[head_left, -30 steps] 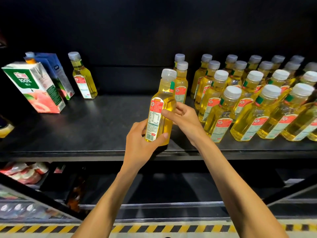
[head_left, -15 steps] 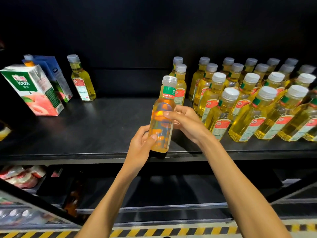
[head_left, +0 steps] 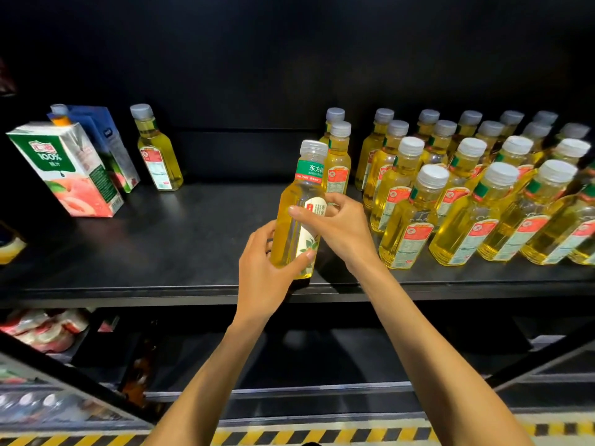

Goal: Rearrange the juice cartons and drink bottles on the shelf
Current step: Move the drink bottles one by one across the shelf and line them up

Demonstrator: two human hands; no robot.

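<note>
A yellow drink bottle (head_left: 297,204) with a white cap stands upright near the front edge of the black shelf (head_left: 161,252). My left hand (head_left: 267,272) grips its lower body, thumb across the front. My right hand (head_left: 335,226) holds its middle, fingers curled over the label. Right of it stand several rows of the same yellow bottles (head_left: 467,194). Two more bottles (head_left: 336,156) stand directly behind the held one. At the far left stand a peach juice carton (head_left: 67,175), a blue carton (head_left: 109,146) behind it, and a lone yellow bottle (head_left: 157,152).
The shelf between the cartons and the held bottle is bare black board. A lower shelf holds red-and-white packets (head_left: 42,329) at the left. A yellow-and-black striped strip (head_left: 322,434) runs along the floor. A yellow object (head_left: 9,249) peeks in at the left edge.
Both hands have turned the bottle about its upright axis: the red back label has swung away and the green neck band and white front label now face me. The bottle stays in place.
</note>
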